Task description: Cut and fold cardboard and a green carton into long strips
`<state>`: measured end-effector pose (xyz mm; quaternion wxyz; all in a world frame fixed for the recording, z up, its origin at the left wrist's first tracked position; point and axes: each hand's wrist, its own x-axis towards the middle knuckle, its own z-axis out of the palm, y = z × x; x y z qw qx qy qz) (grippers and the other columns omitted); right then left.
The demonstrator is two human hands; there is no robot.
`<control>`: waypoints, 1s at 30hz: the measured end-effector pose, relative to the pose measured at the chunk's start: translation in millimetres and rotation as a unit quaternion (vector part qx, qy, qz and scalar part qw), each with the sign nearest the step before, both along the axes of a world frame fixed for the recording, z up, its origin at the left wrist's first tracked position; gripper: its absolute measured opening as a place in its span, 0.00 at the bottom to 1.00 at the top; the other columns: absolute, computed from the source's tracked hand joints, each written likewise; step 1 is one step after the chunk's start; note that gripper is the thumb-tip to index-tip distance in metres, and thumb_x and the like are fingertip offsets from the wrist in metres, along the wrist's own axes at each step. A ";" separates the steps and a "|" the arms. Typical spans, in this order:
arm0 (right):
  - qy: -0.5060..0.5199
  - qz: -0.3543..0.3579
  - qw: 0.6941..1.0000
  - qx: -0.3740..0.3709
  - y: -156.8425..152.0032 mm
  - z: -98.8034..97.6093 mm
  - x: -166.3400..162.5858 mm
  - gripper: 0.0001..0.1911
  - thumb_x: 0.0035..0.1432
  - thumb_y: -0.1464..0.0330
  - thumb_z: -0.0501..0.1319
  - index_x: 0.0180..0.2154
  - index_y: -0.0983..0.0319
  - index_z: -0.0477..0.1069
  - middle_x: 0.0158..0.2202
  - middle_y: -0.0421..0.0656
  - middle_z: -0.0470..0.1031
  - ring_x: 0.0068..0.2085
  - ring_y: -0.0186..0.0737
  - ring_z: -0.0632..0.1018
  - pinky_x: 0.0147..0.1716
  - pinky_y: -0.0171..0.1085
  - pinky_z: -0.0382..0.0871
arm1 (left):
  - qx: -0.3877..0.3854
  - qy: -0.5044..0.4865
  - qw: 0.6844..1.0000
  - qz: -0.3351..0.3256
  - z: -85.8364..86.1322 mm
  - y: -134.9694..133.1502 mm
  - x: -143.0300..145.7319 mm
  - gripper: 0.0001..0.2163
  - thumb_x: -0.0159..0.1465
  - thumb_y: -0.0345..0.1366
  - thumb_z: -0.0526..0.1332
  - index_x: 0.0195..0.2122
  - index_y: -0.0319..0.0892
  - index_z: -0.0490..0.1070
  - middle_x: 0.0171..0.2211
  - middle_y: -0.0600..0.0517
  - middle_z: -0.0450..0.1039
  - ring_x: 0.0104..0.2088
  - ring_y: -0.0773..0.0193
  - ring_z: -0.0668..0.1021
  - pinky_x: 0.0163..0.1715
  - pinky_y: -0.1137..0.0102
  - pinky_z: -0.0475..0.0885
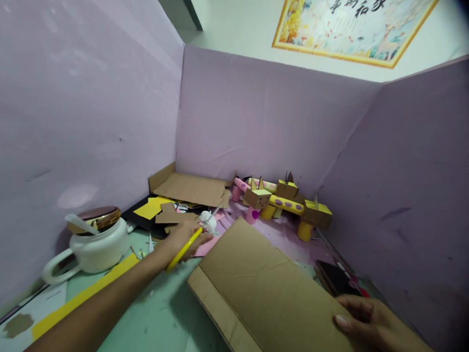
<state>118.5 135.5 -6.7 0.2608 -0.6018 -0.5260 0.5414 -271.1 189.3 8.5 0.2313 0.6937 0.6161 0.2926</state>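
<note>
Brown cardboard (271, 288) is above the near edge of the table (154, 313), pinched by the right hand (370, 318); the left hand (180, 235), toward the far left corner, holds a yellow stick (184, 249).

- Cardboard sheet (271, 288): I read plain brown board, matt, lightly creased, with a fold along one edge.
- Yellow-handled tool (185, 249): smooth handle, plastic by its look on my feed; I can't settle what the thin greyish shaft is made of.
- Cardboard tray (190, 189) at the back: the same dull brown board.
- Animal figures (287, 204): matt cardboard heads, coloured-paper bodies.
- Mug (100, 249): glossy white, ceramic to my eye.
- Lid (104, 219): shiny, gold-toned, metallic-looking.
- Purple panels (274, 117): smooth, faintly sheened on the left, scuffed in places.
- Surface (157, 313): pale green, smooth, specked with bits.
</note>
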 end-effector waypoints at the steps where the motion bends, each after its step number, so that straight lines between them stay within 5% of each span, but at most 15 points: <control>1: -0.007 0.003 1.000 0.000 0.7 -1.1 1.9 0.20 0.35 0.50 0.67 0.24 0.60 0.72 0.25 0.45 0.77 0.28 0.46 0.78 0.28 0.37 0.69 | 0.014 0.010 1.000 0.024 -1.9 8.4 -10.4 0.13 0.53 0.46 0.57 0.19 0.43 0.63 0.15 0.56 0.61 0.18 0.64 0.66 0.19 0.73 0.53; 4: -0.004 0.015 1.000 -0.005 3.0 -3.0 7.3 0.19 0.39 0.51 0.67 0.25 0.60 0.72 0.26 0.45 0.77 0.27 0.44 0.78 0.28 0.36 0.69 | 0.049 0.051 0.991 0.113 -9.8 30.2 -41.1 0.11 0.47 0.44 0.63 0.22 0.42 0.67 0.18 0.53 0.65 0.21 0.62 0.68 0.21 0.72 0.54; 8: 0.056 -0.006 0.998 -0.026 4.5 -1.5 8.2 0.16 0.42 0.55 0.67 0.27 0.60 0.73 0.26 0.44 0.78 0.28 0.42 0.77 0.29 0.36 0.68 | 0.068 0.106 0.980 0.152 -19.9 41.4 -58.2 0.11 0.49 0.39 0.61 0.33 0.40 0.72 0.24 0.50 0.71 0.26 0.58 0.72 0.24 0.71 0.58; 13: 0.104 -0.056 0.993 -0.013 1.0 -0.3 4.4 0.16 0.43 0.55 0.67 0.28 0.61 0.74 0.24 0.42 0.77 0.26 0.39 0.76 0.28 0.35 0.66 | 0.068 0.184 0.968 0.158 -19.4 35.2 -47.9 0.13 0.55 0.38 0.57 0.40 0.42 0.73 0.35 0.40 0.74 0.38 0.45 0.74 0.30 0.65 0.63; 20: 0.155 -0.131 0.978 0.041 -19.8 -6.5 -5.0 0.18 0.40 0.55 0.69 0.27 0.62 0.72 0.23 0.41 0.76 0.25 0.38 0.75 0.28 0.34 0.65 | 0.044 0.202 0.957 0.206 2.3 20.4 -27.0 0.18 0.58 0.45 0.53 0.38 0.36 0.71 0.40 0.28 0.71 0.41 0.28 0.71 0.32 0.49 0.64; 23: 0.180 -0.159 0.969 0.060 -32.3 -11.2 -17.2 0.18 0.41 0.55 0.69 0.26 0.63 0.73 0.23 0.40 0.76 0.24 0.36 0.74 0.27 0.34 0.64 | 0.034 0.124 0.980 0.155 11.0 2.1 -4.9 0.28 0.58 0.55 0.46 0.40 0.37 0.73 0.35 0.39 0.74 0.38 0.45 0.76 0.30 0.61 0.70; 25: 0.206 -0.167 0.962 0.067 -40.5 -13.9 -29.1 0.18 0.41 0.55 0.68 0.27 0.62 0.73 0.24 0.41 0.77 0.25 0.37 0.74 0.28 0.35 0.65 | -0.067 -0.041 0.995 0.057 9.0 -16.6 15.5 0.30 0.57 0.58 0.45 0.39 0.37 0.73 0.31 0.44 0.76 0.30 0.54 0.77 0.24 0.67 0.72; 28: 0.244 -0.176 0.951 0.069 -51.0 -18.3 -48.8 0.18 0.41 0.54 0.68 0.27 0.62 0.73 0.24 0.41 0.77 0.26 0.39 0.75 0.29 0.36 0.65 | -0.233 -0.331 0.911 -0.086 -3.1 -46.1 47.1 0.28 0.51 0.58 0.58 0.43 0.40 0.70 0.33 0.45 0.77 0.30 0.55 0.78 0.24 0.67 0.73; 30: 0.258 -0.171 0.948 0.069 -56.1 -22.4 -59.3 0.18 0.42 0.54 0.68 0.27 0.62 0.73 0.24 0.41 0.77 0.26 0.39 0.75 0.29 0.36 0.65 | -0.226 -0.405 0.881 -0.092 -11.9 -59.5 63.7 0.28 0.47 0.54 0.65 0.44 0.42 0.70 0.37 0.46 0.77 0.34 0.53 0.78 0.28 0.66 0.74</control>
